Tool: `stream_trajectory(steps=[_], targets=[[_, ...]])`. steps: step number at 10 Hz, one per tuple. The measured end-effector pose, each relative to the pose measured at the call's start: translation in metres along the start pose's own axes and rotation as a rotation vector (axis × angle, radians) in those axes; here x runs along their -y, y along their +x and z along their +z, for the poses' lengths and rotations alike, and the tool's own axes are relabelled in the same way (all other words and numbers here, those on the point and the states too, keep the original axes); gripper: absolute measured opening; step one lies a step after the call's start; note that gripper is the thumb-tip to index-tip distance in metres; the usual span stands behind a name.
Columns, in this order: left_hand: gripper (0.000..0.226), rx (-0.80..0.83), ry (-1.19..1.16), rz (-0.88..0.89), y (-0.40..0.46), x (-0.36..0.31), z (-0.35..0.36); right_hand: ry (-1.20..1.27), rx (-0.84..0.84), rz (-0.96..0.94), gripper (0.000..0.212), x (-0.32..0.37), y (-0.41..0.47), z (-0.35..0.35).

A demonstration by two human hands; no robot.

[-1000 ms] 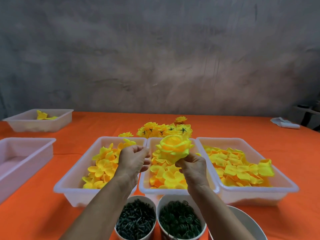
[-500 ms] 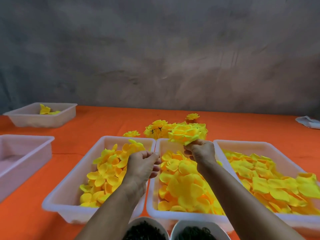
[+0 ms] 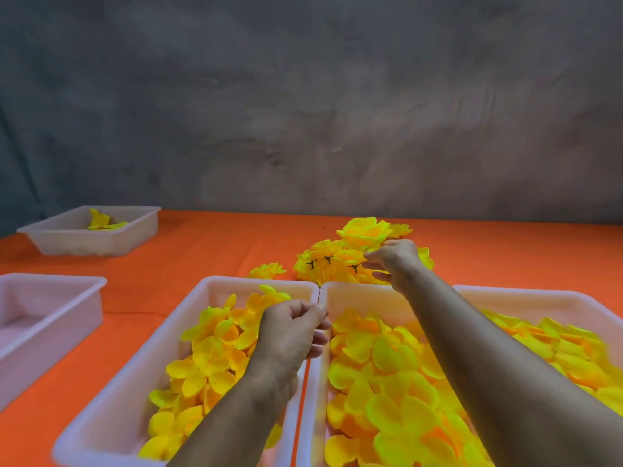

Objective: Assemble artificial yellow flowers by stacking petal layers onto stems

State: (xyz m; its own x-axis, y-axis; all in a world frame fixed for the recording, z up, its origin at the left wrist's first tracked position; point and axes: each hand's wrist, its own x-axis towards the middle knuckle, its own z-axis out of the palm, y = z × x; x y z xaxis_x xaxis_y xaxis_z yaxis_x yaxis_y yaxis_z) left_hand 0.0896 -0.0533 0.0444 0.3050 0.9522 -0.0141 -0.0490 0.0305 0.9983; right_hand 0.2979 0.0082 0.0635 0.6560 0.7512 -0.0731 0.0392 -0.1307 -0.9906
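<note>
Reaching out, right hand (image 3: 392, 261) pinches finished flower (image 3: 365, 232); left hand's (image 3: 293, 326) curled fingers unclear.

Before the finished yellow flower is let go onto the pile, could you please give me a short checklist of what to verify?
1. Right hand holds the finished yellow fabric flower: ok.
2. Flower is over the pile of finished yellow flowers on the orange tablecloth: ok.
3. Flower already resting on the pile: cannot tell.
4. Left hand, fingers curled above the left white plastic tray of petals, holds something: cannot tell.
5. Middle white tray of petals stocked: ok.
</note>
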Motion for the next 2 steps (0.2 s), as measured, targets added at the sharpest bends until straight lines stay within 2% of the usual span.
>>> stream_trajectory(steps=[1, 2], targets=[[0.019, 0.008, 0.014, -0.008, 0.000, 0.001, 0.001, -0.045, 0.036, 0.028, 0.032, 0.000, -0.007, -0.001], [0.018, 0.027, 0.008, -0.001, -0.004, -0.001, 0.004, -0.099, 0.044, 0.014, 0.017, -0.011, -0.026, -0.010]])
